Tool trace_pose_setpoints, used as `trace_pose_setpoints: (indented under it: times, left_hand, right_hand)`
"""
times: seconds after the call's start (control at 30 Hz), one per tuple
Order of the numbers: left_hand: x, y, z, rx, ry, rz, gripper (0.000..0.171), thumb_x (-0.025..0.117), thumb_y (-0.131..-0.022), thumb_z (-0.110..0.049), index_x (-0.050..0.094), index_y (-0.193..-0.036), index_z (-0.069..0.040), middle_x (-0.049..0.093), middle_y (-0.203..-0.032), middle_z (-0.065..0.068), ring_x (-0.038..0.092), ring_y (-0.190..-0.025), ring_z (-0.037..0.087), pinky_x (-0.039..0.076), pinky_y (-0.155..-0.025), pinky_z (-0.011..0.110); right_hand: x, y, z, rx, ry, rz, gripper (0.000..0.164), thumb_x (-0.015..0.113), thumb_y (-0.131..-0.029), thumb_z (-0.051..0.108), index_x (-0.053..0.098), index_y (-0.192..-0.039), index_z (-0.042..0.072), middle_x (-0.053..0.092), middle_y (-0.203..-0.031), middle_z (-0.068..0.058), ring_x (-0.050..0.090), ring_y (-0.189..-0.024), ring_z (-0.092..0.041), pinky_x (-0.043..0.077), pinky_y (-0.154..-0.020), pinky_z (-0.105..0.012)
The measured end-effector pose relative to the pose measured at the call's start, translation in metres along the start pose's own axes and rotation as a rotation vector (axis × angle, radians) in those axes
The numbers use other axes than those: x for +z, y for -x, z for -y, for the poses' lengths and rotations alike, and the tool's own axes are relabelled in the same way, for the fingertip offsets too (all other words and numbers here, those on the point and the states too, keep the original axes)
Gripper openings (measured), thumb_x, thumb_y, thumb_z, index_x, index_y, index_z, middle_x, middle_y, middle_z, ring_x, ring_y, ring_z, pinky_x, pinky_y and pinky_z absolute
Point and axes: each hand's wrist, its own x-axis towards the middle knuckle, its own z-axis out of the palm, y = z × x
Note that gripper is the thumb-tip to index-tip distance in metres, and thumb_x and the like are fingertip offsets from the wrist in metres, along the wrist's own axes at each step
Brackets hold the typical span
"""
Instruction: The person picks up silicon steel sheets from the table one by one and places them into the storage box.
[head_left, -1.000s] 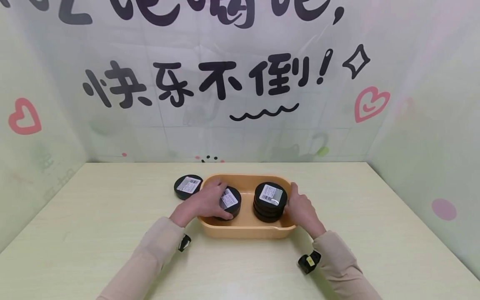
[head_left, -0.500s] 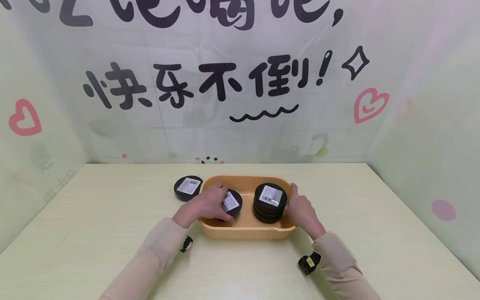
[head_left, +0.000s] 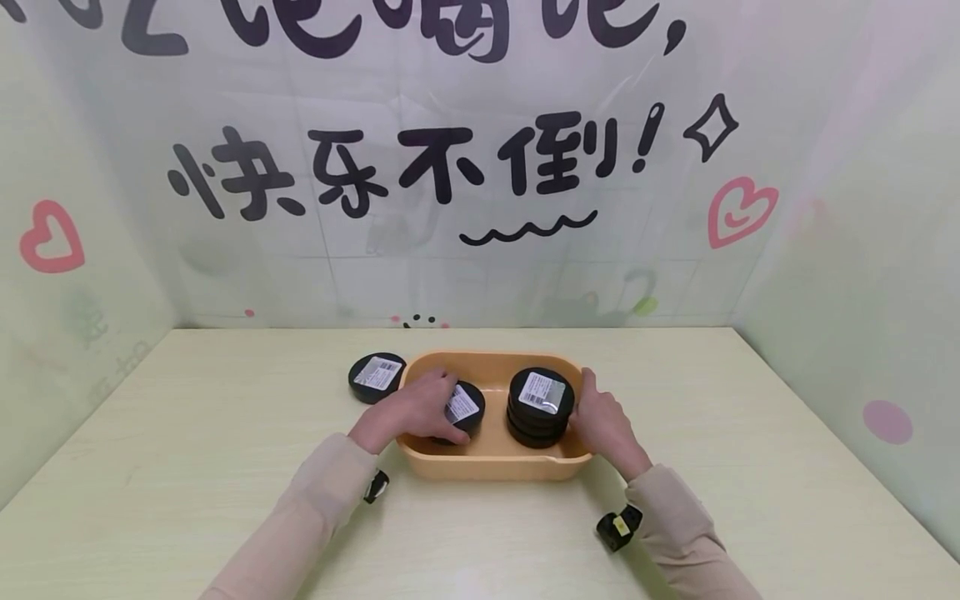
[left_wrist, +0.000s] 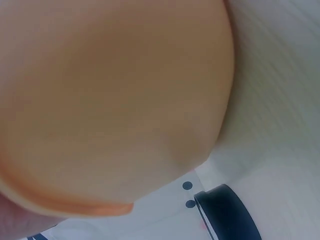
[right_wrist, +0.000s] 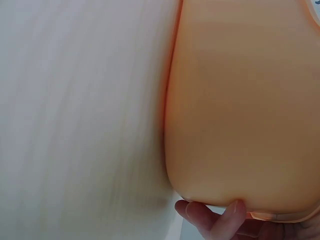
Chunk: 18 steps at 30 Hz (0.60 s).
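An orange plastic bin (head_left: pixel 495 470) with rounded ends stands on the table. In its left half my left hand (head_left: pixel 420 407) reaches over the rim and grips a flat round black container (head_left: pixel 472 403) with a white label, thumb at the near side. Whether another lies beneath it cannot be told. A stack of similar black containers (head_left: pixel 542 393) stands in the right half. My right hand (head_left: pixel 604 423) holds the bin's right end; in the right wrist view its fingers (right_wrist: pixel 227 220) bend against the bin's outer wall. The left wrist view shows mostly the bin's outside (left_wrist: pixel 120 110).
One more labelled black container (head_left: pixel 377 375) lies on the table (head_left: pixel 225 433), just outside the bin's far left corner. A printed wall sheet (head_left: pixel 480 283) closes off the back, with similar panels on both sides.
My left hand and the black container in it have shifted slightly to the right inside the bin. My right hand and the bin have stayed put.
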Motion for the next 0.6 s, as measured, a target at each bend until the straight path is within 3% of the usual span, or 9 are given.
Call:
trace_pose_setpoints:
  times: [0.6]
  left_hand:
    - [-0.0003,-0.0029,-0.0015,-0.032,0.003,0.048,0.079,0.080,-0.060,-0.032,0.042,-0.118,0.008,0.046,-0.109,0.020,0.042,-0.102,0.028,0.036,-0.091,0.038]
  right_hand:
    - [-0.0001,0.0009,0.0013,0.001,0.002,0.003,0.058,0.046,-0.079,0.002,0.023,-0.132,-0.004,0.053,-0.069,-0.019,0.052,-0.057,-0.025,0.041,-0.045,-0.033]
